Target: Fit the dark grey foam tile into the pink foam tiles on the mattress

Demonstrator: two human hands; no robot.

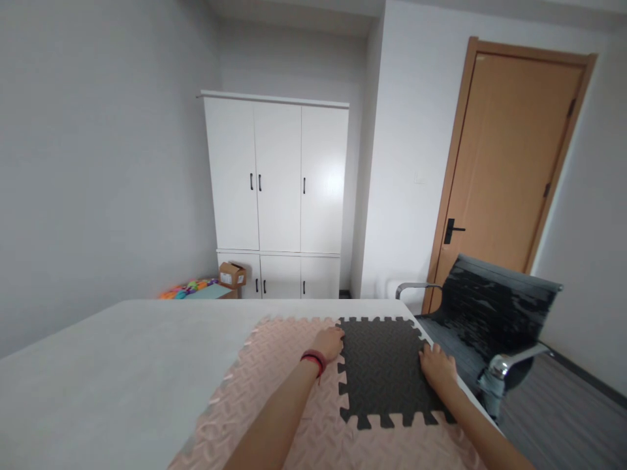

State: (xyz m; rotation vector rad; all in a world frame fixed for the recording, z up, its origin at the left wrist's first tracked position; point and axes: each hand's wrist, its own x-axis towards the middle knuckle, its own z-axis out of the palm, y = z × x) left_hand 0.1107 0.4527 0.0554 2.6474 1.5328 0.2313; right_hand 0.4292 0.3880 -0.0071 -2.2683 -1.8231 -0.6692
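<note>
**Both hands down on the dark foam tile**

The black interlocking foam tile lies flat at the far right part of the surface, on top of the pink foam mats that spread under it, its toothed edges showing all round. Your left hand is pressed at the tile's far left corner, fingers spread flat and holding nothing, tips right on the seam where black meets pink. There's a red band on that wrist. Your right hand sits on the tile's right edge, palm down, fingers laid open across the dark foam, gripping nothing either. Both forearms reach in from the near side, the tile between them.

The pink mats run from the near edge up to about the middle of the surface, their jigsaw edge showing along the far side. Just beside the surface on the right stands a black office chair with chrome armrests. Beyond, a white cabinet against the back wall, a small cardboard box at its foot, some bright coloured toys to the left of that. A wooden door is shut on the right.
</note>
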